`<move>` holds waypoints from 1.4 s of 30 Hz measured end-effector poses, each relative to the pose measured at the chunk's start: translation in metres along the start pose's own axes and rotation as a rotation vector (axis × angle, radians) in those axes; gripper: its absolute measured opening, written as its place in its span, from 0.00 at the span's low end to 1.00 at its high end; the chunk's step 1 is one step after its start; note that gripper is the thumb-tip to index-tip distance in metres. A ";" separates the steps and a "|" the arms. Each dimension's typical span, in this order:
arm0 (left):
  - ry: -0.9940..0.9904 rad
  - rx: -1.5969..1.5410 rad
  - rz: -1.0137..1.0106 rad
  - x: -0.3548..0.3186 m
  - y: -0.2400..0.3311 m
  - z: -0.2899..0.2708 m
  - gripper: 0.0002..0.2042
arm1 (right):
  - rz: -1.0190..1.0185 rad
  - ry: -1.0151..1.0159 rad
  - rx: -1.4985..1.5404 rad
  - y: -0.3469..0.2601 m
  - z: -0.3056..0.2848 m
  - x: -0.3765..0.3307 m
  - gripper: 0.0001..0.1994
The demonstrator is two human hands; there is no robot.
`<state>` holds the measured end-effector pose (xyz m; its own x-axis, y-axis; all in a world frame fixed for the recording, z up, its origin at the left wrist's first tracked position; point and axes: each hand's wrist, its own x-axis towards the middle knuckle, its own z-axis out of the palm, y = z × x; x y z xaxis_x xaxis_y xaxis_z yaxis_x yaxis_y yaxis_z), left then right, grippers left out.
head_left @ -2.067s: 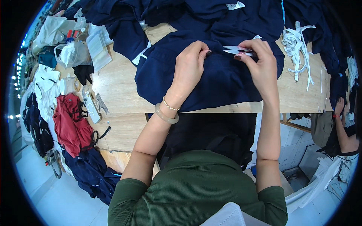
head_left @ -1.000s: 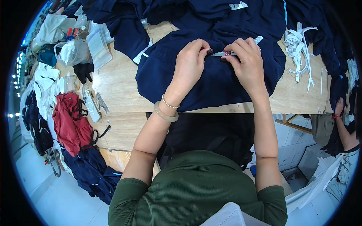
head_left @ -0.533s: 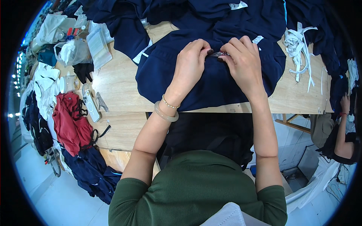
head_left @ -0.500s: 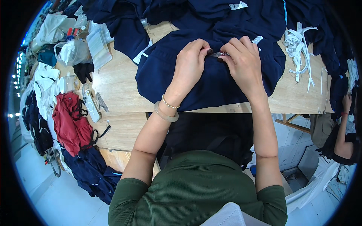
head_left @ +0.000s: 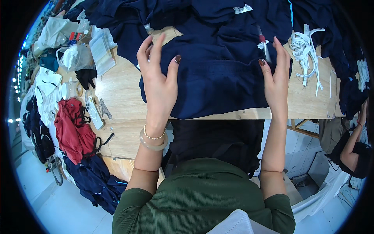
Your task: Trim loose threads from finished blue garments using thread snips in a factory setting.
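Observation:
A dark navy garment (head_left: 218,91) lies spread over the table's front edge, its folded band running between my hands. Over its left side, my left hand (head_left: 159,78) is raised with the fingers spread and nothing in them. At the garment's right side is my right hand (head_left: 277,80), its thumb and index finger apart. Slim thread snips (head_left: 263,41) with a red part and pale metal ends point away from me between that thumb and index finger. They appear to stay in the right hand, though the other fingers that would grip them are hidden.
White straps (head_left: 306,52) lie tangled at the right. More navy clothing covers the far side. To the left are plastic bags (head_left: 74,56), a phone (head_left: 94,113) and a red garment (head_left: 74,130). Another person's arm (head_left: 354,144) shows at the far right.
My hands were close together, pinching the cloth at the snips; they have let go of it and moved apart to both sides. The snips swung to point away, and the garment's band lies flatter.

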<state>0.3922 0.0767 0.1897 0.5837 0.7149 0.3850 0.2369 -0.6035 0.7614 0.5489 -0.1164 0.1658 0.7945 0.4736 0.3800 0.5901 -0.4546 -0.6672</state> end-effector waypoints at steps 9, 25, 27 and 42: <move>-0.701 -0.648 -0.016 -0.004 0.040 -0.054 0.07 | -0.010 -0.138 0.692 -0.042 -0.044 -0.011 0.16; 0.570 0.664 -0.022 0.160 -0.211 -0.228 0.11 | 0.072 -0.240 0.815 -0.038 -0.057 -0.017 0.13; 0.343 1.023 -0.127 0.179 -0.223 -0.256 0.15 | 0.079 -0.255 0.816 -0.040 -0.052 -0.016 0.12; 0.942 0.710 0.226 0.197 -0.198 -0.262 0.11 | 0.138 -0.339 0.805 -0.060 -0.037 -0.011 0.09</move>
<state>0.2570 0.4290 0.2514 -0.0602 0.3666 0.9284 0.7502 -0.5970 0.2844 0.5105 -0.1223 0.2253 0.6906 0.7099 0.1381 0.1112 0.0845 -0.9902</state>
